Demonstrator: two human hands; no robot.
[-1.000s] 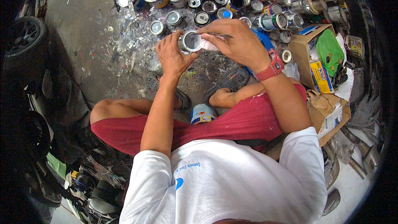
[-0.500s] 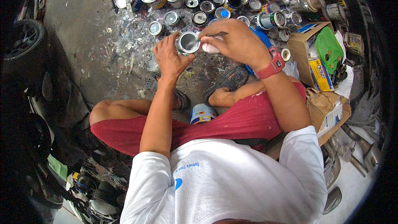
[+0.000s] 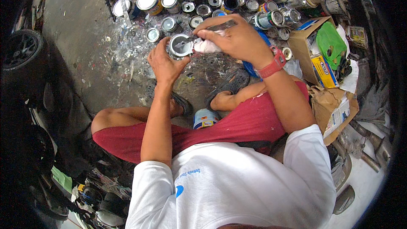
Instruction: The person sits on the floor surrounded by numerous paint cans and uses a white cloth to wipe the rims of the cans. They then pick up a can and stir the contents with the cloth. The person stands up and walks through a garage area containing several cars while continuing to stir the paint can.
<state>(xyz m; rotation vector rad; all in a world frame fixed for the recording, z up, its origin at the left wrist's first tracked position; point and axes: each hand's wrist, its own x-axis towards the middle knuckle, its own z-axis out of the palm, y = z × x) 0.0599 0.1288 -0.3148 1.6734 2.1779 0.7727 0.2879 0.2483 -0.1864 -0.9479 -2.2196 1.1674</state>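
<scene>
My left hand [image 3: 166, 65] is wrapped round the side of a small open paint can [image 3: 181, 54], held up in front of me with its mouth facing me. Grey paint shows inside. From the other side comes my right hand [image 3: 242, 41], closed on a thin dark flat stirring stick [image 3: 224, 26] whose tip reaches into the can. A crumpled whitish rag [image 3: 206, 47] is bunched under the same hand's fingers, close to the can's rim. A red wristwatch [image 3: 271, 64] sits on my right wrist.
Many paint cans crowd the paint-spattered floor ahead, among them a white-lidded can [image 3: 149, 1]. A cardboard box [image 3: 303, 53] with a green plastic bag [image 3: 332, 44] stands at right. A wheel [image 3: 23, 50] is at far left. Between my legs stands a tin [image 3: 205, 119].
Both hands and the can have shifted slightly left. The stick's tip now lies farther inside the can, and more of the rag shows. The view has tilted a little.
</scene>
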